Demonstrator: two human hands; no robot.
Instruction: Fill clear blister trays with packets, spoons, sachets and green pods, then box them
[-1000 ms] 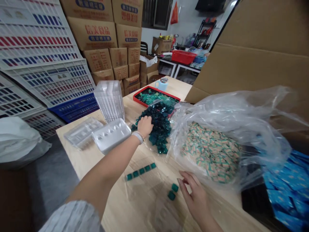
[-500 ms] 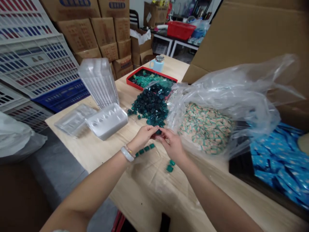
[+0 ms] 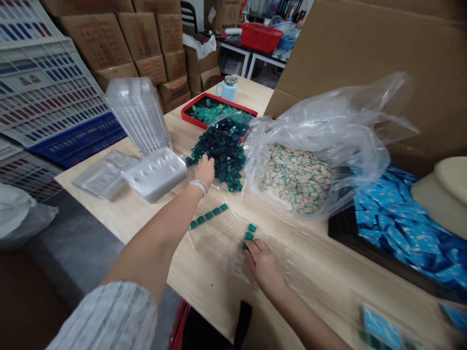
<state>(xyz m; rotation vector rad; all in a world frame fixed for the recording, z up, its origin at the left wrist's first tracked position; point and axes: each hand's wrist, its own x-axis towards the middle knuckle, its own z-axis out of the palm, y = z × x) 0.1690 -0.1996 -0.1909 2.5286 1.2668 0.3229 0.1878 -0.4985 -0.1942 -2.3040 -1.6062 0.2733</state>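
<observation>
My left hand (image 3: 205,170) reaches to the near left side of a heap of dark green, glossy square pieces (image 3: 222,150). Its fingers are curled down and pressed together among them; what they pinch is hidden. On the bare wood lower right, my right hand (image 3: 265,262) has its thumb and fingers closed on a green square piece (image 3: 245,244). That piece stands at the near end of a short row, behind two other green squares (image 3: 249,236). Between the hands lies a slanting row of several green squares (image 3: 208,216).
Clear plastic trays (image 3: 155,174) stand at the left of the wooden table (image 3: 204,272). A red-rimmed tray (image 3: 188,113) and a blue mug (image 3: 229,90) are behind the heap. To the right are a plastic bag of small printed packets (image 3: 299,180) and a box of blue packets (image 3: 383,214).
My hands have parted: the left went forward to the heap, the right came down to the short row. A third green square now stands there under my right fingers.
</observation>
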